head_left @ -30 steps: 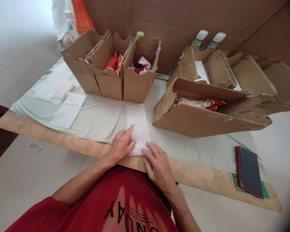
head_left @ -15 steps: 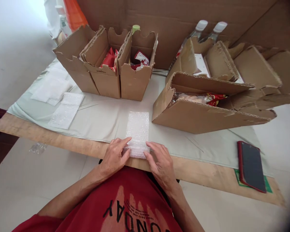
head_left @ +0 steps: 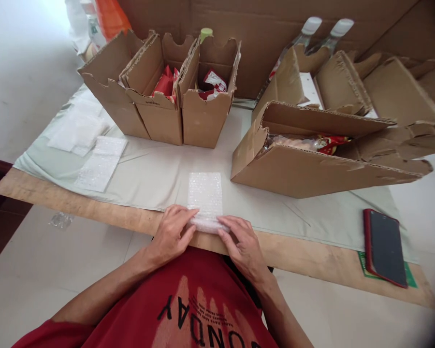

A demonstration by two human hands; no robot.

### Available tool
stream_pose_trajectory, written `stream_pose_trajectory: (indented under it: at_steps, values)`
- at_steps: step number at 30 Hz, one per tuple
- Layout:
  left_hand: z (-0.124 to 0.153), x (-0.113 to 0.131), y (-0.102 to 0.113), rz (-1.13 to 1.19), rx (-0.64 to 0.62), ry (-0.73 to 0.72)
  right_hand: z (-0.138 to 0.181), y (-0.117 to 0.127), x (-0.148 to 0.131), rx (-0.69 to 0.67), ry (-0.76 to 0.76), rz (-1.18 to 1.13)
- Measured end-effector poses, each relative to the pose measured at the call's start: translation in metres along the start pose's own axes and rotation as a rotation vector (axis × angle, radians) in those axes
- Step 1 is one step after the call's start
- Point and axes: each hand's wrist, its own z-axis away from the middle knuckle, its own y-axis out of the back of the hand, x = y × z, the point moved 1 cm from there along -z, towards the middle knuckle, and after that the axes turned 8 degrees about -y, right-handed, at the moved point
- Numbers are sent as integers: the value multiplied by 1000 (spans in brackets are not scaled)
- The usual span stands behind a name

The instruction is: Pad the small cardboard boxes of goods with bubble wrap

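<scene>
A bubble wrap bag (head_left: 205, 192) lies at the front edge of the cloth-covered table, its near end folded or rolled over into a thick band. At the left end of that band, my left hand (head_left: 174, 231) pinches it between thumb and fingers. My right hand (head_left: 243, 242) grips the right end in the same way, thumb nearest my body. Whether anything is inside the bag I cannot tell. Another bubble wrap bag (head_left: 101, 163) lies flat to the left, beside a loose pile of bubble wrap (head_left: 76, 126).
Three cardboard bins (head_left: 163, 116) stand at the back left, some with red packets. A larger cardboard box (head_left: 322, 169) with packaged goods sits at the right, bottles (head_left: 308, 31) behind it. A phone (head_left: 386, 247) rests on the wooden edge (head_left: 123, 212) at far right.
The near end of the bubble wrap is folded over further, so its flat part looks shorter. Both hands keep hold of its ends. The view has shifted slightly.
</scene>
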Motion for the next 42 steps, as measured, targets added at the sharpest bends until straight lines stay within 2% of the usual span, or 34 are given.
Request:
stream_pose_trajectory:
  at_steps: [2,4,8,12,15,18,20,23,26,29,31,33,35,37,39,42]
  values:
    - [-6,-7,-4,-24,4,79,-1,3,-1,67,-26,35]
    - [-12,-14,-9,-96,1,124,-2,2,-2,116,29,102]
    - [-17,-20,-10,-169,43,95,-10,-8,1,35,160,221]
    - [-10,-12,-4,-120,41,-5,-24,-13,5,16,140,171]
    - [-4,-9,-1,-76,45,-8,-32,-10,3,-52,88,91]
    - [-6,-15,-1,-23,55,56,-38,-7,0,-110,29,80]
    - [-12,-22,-3,-58,36,120,-40,-6,-2,-38,26,134]
    - [-26,-34,-5,-198,-4,180,-39,-9,-5,76,95,234]
    - [-34,-39,-5,-238,30,223,-42,-14,-5,24,164,290]
    - [-29,-32,-1,-66,172,293,-51,-19,0,6,121,223]
    - [-21,-23,3,166,259,426,-54,-18,1,54,28,100]
    - [-14,-14,4,464,289,601,-52,-14,-2,84,-65,-33]
    - [-11,-6,3,748,266,736,-43,-10,-7,33,-120,-153]
    - [-12,0,0,914,212,791,-30,-6,-12,-57,-159,-256]
    - [-15,4,-3,925,145,786,-17,-3,-13,-98,-233,-351]
    - [-18,7,-10,818,64,708,-4,3,-5,-115,-400,-556]
